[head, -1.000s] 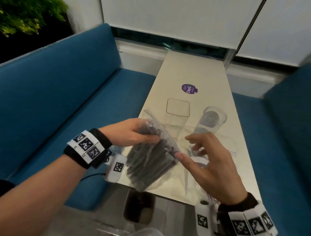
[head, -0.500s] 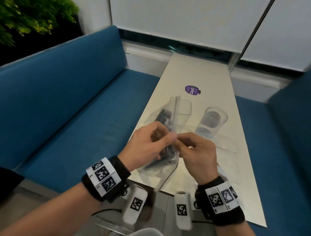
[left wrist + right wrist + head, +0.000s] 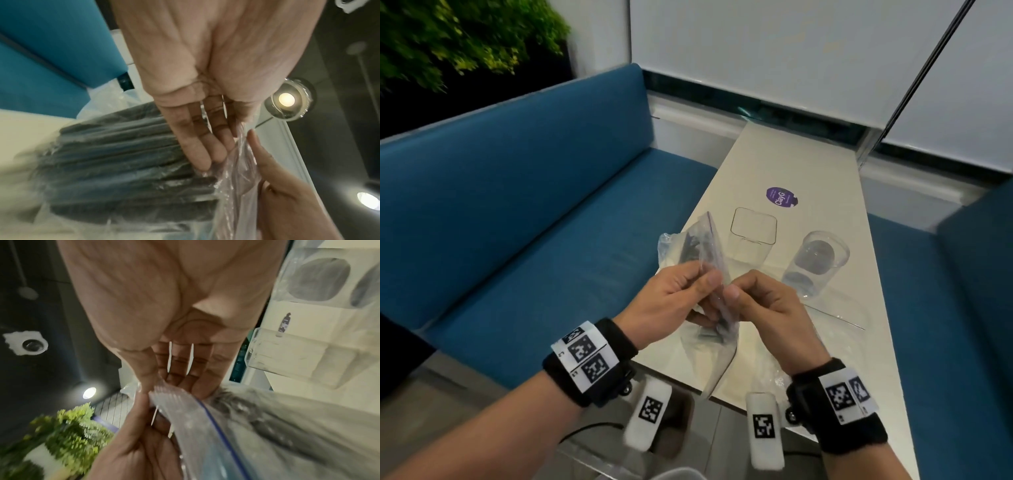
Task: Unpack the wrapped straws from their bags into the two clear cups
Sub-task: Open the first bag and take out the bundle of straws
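Observation:
A clear zip bag [image 3: 698, 250] [image 3: 115, 162] [image 3: 236, 426] full of dark wrapped straws [image 3: 123, 146] stands on edge above the near end of the table. My left hand [image 3: 681, 294] pinches one side of its sealed top edge, and my right hand [image 3: 756, 301] pinches the other side, thumbs almost touching. Behind the bag stand two clear cups, a square one [image 3: 751, 236] [image 3: 287, 356] and a round one [image 3: 815, 263], both holding no straws.
The long pale table [image 3: 791, 164] runs away from me between two blue benches [image 3: 517, 212]. A purple sticker [image 3: 781, 197] lies beyond the cups. Another clear bag [image 3: 808, 329] lies flat on the table under my right hand.
The bag went from lying flat in my left hand to standing on edge. My right hand closed in and now pinches its top seam opposite the left hand.

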### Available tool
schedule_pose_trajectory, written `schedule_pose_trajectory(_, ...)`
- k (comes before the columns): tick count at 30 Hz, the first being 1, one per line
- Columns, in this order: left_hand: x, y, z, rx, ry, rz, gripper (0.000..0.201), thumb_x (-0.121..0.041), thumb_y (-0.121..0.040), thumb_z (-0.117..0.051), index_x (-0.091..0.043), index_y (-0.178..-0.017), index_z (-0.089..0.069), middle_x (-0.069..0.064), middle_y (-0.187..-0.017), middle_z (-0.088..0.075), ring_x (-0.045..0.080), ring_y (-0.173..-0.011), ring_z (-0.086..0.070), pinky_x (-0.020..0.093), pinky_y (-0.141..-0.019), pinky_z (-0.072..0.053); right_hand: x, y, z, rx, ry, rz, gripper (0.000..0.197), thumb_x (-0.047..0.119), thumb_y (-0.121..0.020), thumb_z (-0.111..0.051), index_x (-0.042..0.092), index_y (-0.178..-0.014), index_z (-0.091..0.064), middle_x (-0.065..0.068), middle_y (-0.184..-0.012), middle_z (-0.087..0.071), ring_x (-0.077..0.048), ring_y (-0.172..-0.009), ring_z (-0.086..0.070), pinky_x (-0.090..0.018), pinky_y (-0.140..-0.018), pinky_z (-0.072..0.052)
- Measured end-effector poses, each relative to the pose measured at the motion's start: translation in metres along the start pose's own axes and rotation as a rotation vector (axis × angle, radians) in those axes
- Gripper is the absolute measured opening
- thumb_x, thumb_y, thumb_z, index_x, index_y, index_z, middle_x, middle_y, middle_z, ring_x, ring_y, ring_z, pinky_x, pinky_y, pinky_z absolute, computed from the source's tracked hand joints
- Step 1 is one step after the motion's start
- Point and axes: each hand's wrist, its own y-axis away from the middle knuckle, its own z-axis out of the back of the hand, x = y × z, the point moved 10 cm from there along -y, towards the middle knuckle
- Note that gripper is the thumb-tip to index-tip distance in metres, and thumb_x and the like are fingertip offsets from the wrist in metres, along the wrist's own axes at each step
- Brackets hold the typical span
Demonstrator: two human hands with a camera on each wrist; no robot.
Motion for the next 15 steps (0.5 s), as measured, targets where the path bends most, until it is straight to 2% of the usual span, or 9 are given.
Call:
schedule_pose_trajectory(1, -0.002, 0.0, -0.001, 0.012, -0.035, -0.01, 0.043, -0.037, -0.099, -0.05, 0.005, -0.1, -0.061, 0.027, -0.089, -0.075, 0.04, -0.078, -0.073, 0.051, -0.08, -0.065, 0.002, -0.001, -0.001, 0.012, 0.051, 0.007, 0.017, 0.038, -0.096, -0.066, 0.034, -0.08, -0.069, -0.002, -0.08, -0.072, -0.024, -0.077, -0.067, -0.058, -0.079, -0.058)
schedule_pose_trajectory(3, -0.006, -0.002, 0.001, 0.021, -0.077, -0.034, 0.045, -0.038, -0.099, -0.048, 0.005, -0.098, -0.06, 0.025, -0.086, -0.073, 0.029, -0.074, -0.072, 0.05, -0.077, -0.064, 0.008, -0.001, -0.007, 0.041, 0.223, 0.037, 0.02, 0.049, -0.099, -0.059, 0.036, -0.085, -0.064, -0.001, -0.081, -0.072, -0.026, -0.078, -0.068, -0.058, -0.078, -0.059)
schedule_pose_trajectory(6, -0.013, -0.005, 0.008, -0.019, -0.157, -0.064, 0.046, -0.04, -0.099, -0.049, 0.005, -0.094, -0.059, 0.027, -0.084, -0.066, 0.023, -0.071, -0.066, 0.054, -0.076, -0.061, 0.017, -0.005, -0.009, 0.031, 0.421, 0.088, 0.019, 0.039, -0.106, -0.055, 0.029, -0.09, -0.059, 0.004, -0.077, -0.07, -0.023, -0.076, -0.068, -0.053, -0.074, -0.058)
schedule_pose_trajectory(8, -0.015, -0.006, 0.015, -0.063, -0.169, -0.064, 0.041, -0.036, -0.102, -0.049, 0.001, -0.087, -0.057, 0.018, -0.075, -0.062, 0.022, -0.069, -0.065, 0.055, -0.075, -0.061, 0.02, -0.01, 0.002, -0.07, 0.429, 0.089, 0.018, 0.033, -0.107, -0.054, 0.028, -0.09, -0.057, 0.007, -0.075, -0.071, -0.019, -0.073, -0.07, -0.046, -0.071, -0.06)
schedule_pose_trajectory(10, -0.014, -0.005, 0.027, -0.106, -0.12, -0.053, 0.04, -0.03, -0.106, -0.051, 0.002, -0.084, -0.055, 0.01, -0.072, -0.061, 0.023, -0.067, -0.065, 0.055, -0.074, -0.061, 0.012, -0.015, 0.035, -0.271, 0.35, -0.012, 0.018, 0.029, -0.107, -0.054, 0.021, -0.092, -0.057, 0.003, -0.076, -0.072, -0.02, -0.068, -0.071, -0.036, -0.066, -0.06)
schedule_pose_trajectory(12, -0.01, -0.002, 0.04, -0.15, -0.068, -0.037, 0.042, -0.031, -0.104, -0.053, 0.004, -0.082, -0.053, 0.013, -0.077, -0.059, 0.024, -0.071, -0.063, 0.047, -0.069, -0.063, 0.007, -0.013, 0.063, -0.404, 0.261, -0.103, 0.018, 0.024, -0.108, -0.054, 0.013, -0.094, -0.057, -0.001, -0.078, -0.071, -0.019, -0.062, -0.07, -0.031, -0.062, -0.06)
schedule_pose_trajectory(15, -0.003, 0.002, 0.053, -0.217, -0.065, -0.019, 0.031, -0.02, -0.102, -0.057, 0.002, -0.08, -0.055, 0.031, -0.091, -0.057, 0.029, -0.083, -0.059, 0.039, -0.068, -0.064, 0.01, -0.016, 0.06, -0.324, 0.247, -0.087, 0.019, 0.025, -0.106, -0.058, 0.012, -0.093, -0.06, -0.005, -0.08, -0.074, -0.016, -0.061, -0.07, -0.041, -0.065, -0.064)
